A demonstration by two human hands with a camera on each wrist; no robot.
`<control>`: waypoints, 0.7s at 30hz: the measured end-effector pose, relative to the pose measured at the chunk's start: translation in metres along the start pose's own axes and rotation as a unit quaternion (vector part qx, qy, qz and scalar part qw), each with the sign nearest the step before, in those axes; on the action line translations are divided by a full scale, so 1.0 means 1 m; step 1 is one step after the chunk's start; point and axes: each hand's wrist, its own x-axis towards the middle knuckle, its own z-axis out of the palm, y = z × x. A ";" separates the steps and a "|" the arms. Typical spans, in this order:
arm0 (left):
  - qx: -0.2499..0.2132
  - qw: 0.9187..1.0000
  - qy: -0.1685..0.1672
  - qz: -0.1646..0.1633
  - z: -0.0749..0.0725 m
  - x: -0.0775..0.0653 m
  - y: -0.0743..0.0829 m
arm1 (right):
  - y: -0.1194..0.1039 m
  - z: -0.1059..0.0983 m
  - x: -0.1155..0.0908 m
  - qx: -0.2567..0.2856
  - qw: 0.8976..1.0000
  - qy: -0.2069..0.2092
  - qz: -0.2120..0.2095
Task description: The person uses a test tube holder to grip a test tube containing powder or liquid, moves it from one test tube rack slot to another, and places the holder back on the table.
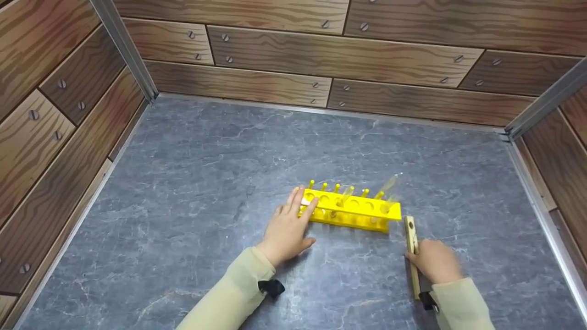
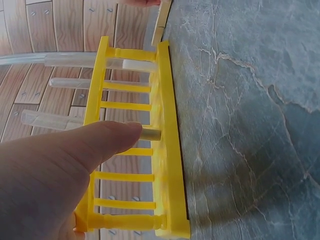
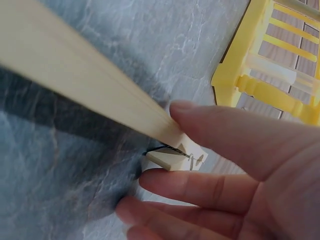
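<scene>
A yellow test-tube rack (image 1: 353, 211) stands on the grey stone-look surface and holds three clear glass tubes (image 1: 389, 185), which lean to the right. My left hand (image 1: 291, 220) rests with straight fingers on the rack's left end. In the left wrist view my thumb (image 2: 75, 155) lies against the rack (image 2: 167, 150), beside the tubes (image 2: 75, 60). My right hand (image 1: 435, 261) pinches a wooden clamp (image 1: 411, 238) between thumb and fingers, just right of the rack. The right wrist view shows that hand (image 3: 235, 160) on the clamp's (image 3: 85, 85) end, with the rack's corner (image 3: 260, 80) behind.
Wood-patterned walls (image 1: 293, 59) with screw heads close in the surface (image 1: 206, 151) on the left, back and right. Metal strips (image 1: 124, 46) run up the corners. Bare grey surface lies behind and left of the rack.
</scene>
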 end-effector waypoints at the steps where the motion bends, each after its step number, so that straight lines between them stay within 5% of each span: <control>1: -0.001 1.000 -0.001 -0.001 0.000 0.000 0.000 | 0.000 0.001 0.000 -0.001 1.000 0.004 -0.003; 21: 0.006 1.000 -0.004 -0.002 -0.001 0.000 0.002 | 0.003 0.000 -0.004 0.030 1.000 0.000 0.000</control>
